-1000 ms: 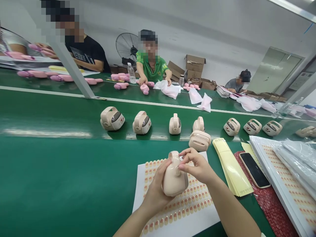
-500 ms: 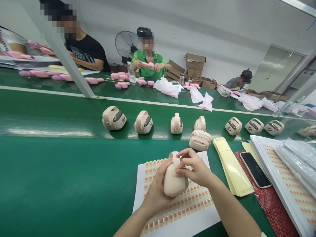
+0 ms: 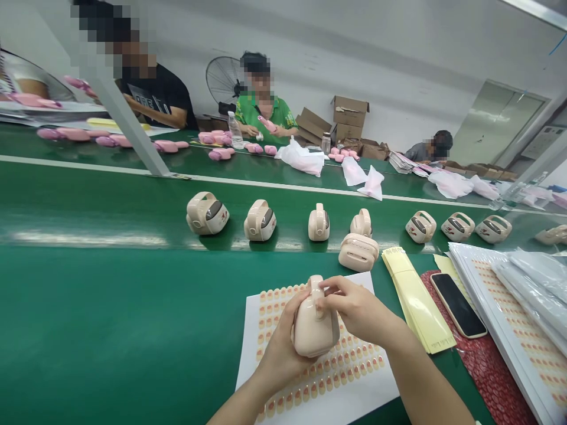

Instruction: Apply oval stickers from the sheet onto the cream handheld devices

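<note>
My left hand (image 3: 280, 348) is wrapped round a beige plastic device with a handle (image 3: 312, 323), held upright over a white sticker sheet (image 3: 310, 378). My right hand (image 3: 354, 310) is closed in a pinch, fingertips pressing on the device's front just under the handle. What the fingertips hold, if anything, is hidden. Another beige device (image 3: 358, 252) lies just beyond the sheet's far corner.
A row of beige devices (image 3: 260, 221) stands on the green conveyor belt (image 3: 110, 295). To my right lie yellow strips (image 3: 416, 304), a phone (image 3: 457, 305) and stacked sticker sheets (image 3: 514, 301). Across the belt, people handle pink parts (image 3: 220, 153) near boxes and a fan.
My right hand's fingers have closed down from the handle top onto the device's front. The belt devices have drifted slightly right. The person in green has lifted a pink part.
</note>
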A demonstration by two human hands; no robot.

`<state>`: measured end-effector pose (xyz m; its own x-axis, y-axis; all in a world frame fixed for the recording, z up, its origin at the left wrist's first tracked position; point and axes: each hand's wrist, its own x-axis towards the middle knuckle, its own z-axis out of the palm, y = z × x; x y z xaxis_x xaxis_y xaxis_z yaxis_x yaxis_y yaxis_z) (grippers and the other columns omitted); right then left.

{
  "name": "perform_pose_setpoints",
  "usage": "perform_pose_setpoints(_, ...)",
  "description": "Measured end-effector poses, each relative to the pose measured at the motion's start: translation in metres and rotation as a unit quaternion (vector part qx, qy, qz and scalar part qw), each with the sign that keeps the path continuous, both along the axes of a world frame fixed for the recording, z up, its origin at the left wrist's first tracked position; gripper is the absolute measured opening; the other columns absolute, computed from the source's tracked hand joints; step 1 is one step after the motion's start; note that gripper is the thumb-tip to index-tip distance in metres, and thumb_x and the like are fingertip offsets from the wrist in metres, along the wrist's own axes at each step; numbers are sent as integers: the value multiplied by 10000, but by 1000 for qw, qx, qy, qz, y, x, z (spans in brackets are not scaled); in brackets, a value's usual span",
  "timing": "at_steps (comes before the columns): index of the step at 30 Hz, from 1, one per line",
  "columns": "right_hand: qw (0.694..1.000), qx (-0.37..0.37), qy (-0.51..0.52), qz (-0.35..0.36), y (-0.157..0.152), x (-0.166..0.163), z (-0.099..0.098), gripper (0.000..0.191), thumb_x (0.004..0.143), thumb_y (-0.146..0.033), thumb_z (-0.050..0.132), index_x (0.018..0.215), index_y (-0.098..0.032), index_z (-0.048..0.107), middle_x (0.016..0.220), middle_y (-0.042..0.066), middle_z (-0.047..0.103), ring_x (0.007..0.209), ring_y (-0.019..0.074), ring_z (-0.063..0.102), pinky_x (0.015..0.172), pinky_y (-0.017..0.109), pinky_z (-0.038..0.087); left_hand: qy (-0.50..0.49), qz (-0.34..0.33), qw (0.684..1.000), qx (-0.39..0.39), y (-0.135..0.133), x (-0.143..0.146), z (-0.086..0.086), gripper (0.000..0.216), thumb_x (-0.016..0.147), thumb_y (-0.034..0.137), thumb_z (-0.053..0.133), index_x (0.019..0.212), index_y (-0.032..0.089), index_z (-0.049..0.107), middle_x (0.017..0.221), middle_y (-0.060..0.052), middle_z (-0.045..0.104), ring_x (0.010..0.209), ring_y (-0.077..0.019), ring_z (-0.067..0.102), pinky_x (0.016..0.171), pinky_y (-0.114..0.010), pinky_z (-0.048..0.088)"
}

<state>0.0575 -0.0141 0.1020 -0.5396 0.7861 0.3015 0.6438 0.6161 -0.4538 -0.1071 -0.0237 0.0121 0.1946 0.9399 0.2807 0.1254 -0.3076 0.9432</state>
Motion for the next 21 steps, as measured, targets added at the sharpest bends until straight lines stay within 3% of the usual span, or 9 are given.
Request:
perform_pose_setpoints(4, 999, -36, 3, -25, -5, 2, 4, 478, 821, -75, 347, 1231, -281, 480, 1394, 66, 363, 1075, 237, 539, 769, 352, 499, 11, 11, 1000, 1, -1, -2, 3, 796, 576, 173, 667, 1277, 307, 315, 1297, -97, 461, 1122, -332, 491, 843, -492, 452)
perform_pose_setpoints(8, 990, -120, 68, -36, 2, -1, 2, 592, 828, -245, 478, 1374, -202, 253, 1456, 114, 225, 1304, 259, 282, 1011, 441, 337, 29, -17, 999, 37, 0, -4, 3, 790, 579, 127, 634, 1277, 311, 312, 1344, -94, 414, 1188, -343, 425, 906, -535, 394)
perform_pose_setpoints(10, 978, -170, 116, -30, 8, -3, -4, 661, 772, -309, 569, 1352, -183, 279, 1439, 127, 255, 1320, 254, 239, 1053, 446, 271, 32, -32, 998, 52, 1, -5, 0, 804, 569, 115, 627, 1281, 308, 307, 1342, -100, 411, 1166, -344, 448, 889, -529, 413)
perform_pose_setpoints(15, 938, -247, 239, -54, 19, -8, -20, 471, 757, -296, 563, 1187, -168, 416, 1224, 117, 478, 1129, 198, 478, 980, 396, 377, 59, -34, 989, 133, 7, -4, -9, 858, 529, 95, 646, 1289, 299, 304, 1302, -118, 443, 1155, -357, 459, 885, -535, 420)
perform_pose_setpoints(21, 909, -293, 296, -13, 24, -3, -22, 383, 804, -340, 497, 1158, -196, 468, 1263, 100, 478, 1188, 189, 436, 983, 372, 373, 74, -19, 987, 140, 7, -3, -6, 886, 528, 72, 660, 1292, 320, 287, 1318, -110, 433, 1181, -356, 437, 895, -538, 417)
